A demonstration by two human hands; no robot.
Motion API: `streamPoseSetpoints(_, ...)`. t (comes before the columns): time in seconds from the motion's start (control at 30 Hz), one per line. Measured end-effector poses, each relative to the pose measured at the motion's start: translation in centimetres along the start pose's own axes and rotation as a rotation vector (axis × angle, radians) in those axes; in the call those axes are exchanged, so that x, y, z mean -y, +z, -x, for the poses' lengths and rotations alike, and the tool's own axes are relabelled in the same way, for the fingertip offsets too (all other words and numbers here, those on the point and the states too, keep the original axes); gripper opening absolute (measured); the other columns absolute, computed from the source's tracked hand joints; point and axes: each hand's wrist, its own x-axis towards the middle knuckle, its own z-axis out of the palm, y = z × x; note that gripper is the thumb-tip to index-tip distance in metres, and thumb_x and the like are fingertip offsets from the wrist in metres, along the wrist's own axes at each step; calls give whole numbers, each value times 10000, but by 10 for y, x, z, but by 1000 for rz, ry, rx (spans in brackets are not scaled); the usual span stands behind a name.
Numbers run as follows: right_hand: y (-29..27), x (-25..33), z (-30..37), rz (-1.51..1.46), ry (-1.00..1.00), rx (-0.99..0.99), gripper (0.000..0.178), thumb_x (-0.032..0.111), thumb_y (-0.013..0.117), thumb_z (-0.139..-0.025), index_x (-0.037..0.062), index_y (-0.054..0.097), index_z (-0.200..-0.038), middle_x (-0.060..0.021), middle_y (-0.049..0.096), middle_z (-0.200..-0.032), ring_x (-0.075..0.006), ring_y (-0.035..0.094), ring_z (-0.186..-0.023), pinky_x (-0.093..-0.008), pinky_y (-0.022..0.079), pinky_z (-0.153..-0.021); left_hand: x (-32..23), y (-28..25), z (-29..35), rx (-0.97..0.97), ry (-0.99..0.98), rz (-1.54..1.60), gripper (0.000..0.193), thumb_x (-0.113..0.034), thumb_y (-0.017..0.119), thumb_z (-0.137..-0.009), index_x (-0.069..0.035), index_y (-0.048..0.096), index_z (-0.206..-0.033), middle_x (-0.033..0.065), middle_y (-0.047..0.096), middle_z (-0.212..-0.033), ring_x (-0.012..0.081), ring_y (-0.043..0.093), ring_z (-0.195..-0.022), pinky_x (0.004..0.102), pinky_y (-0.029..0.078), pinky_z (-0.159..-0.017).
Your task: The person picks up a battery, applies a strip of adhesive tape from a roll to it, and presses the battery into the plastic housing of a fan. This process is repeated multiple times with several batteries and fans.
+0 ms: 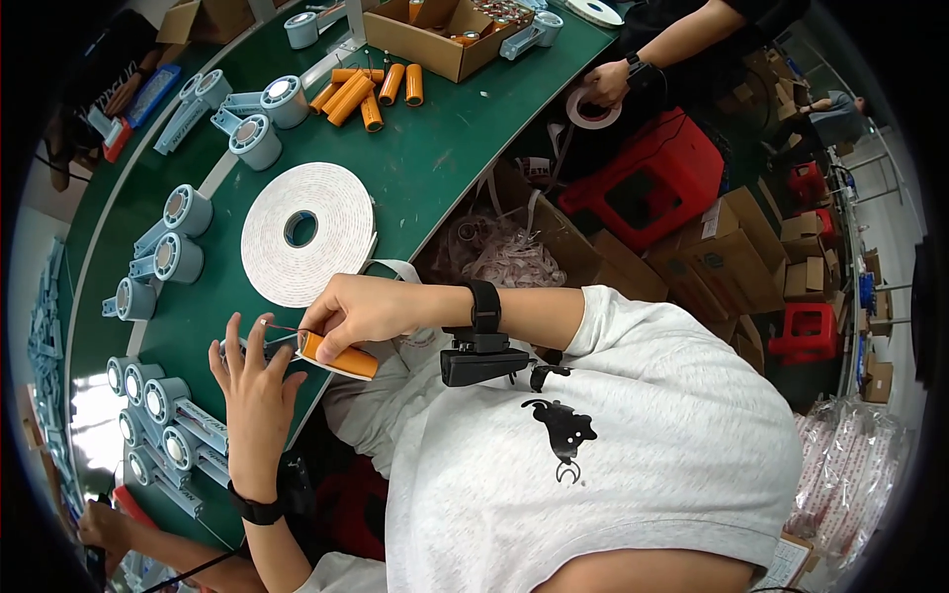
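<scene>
Green worktop (435, 168), cardboard boxes on the floor beyond; just below the big white tape roll (307, 232), right hand (361, 311) pinches an orange cylinder (339, 357), left hand (252, 381) spread, fingertips touching it

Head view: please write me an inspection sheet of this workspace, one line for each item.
Surface: green curved table.
Job's things: orange cylinder; big white tape roll beside it.
Clutter: grey-blue plastic parts; more orange cylinders; cardboard box.
Grips: right hand pinches the cylinder's end; left hand, fingers spread, touches it.
Cables: nothing seen.
Surroundings: red stools, cartons, another person's hand holding tape.
</scene>
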Motion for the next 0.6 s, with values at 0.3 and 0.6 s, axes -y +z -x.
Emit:
streamPoseSetpoints(0.3, -4, -5, -3, -96, 31, 44, 320, 61, 676, -725, -65, 585, -1005, -91, 629, -842, -93, 581, -731, -206, 471, -656, 23, 2, -7, 115, -52, 442, 158, -61, 643, -674, -38, 602, -825, 59, 512, -1086, 291, 370, -1149, 421, 252, -954)
streamPoseSetpoints(0.6, -5, 0, -1, -126, 75, 39, 338, 57, 680, -723, -68, 577, -1019, -108, 634, -863, -105, 596, -760, -214, 480, -688, 19, 3, -10, 80, -16, 288, 142, -29, 637, -647, -20, 568, -771, 52, 523, -1033, 278, 402, -1114, 396, 268, -940)
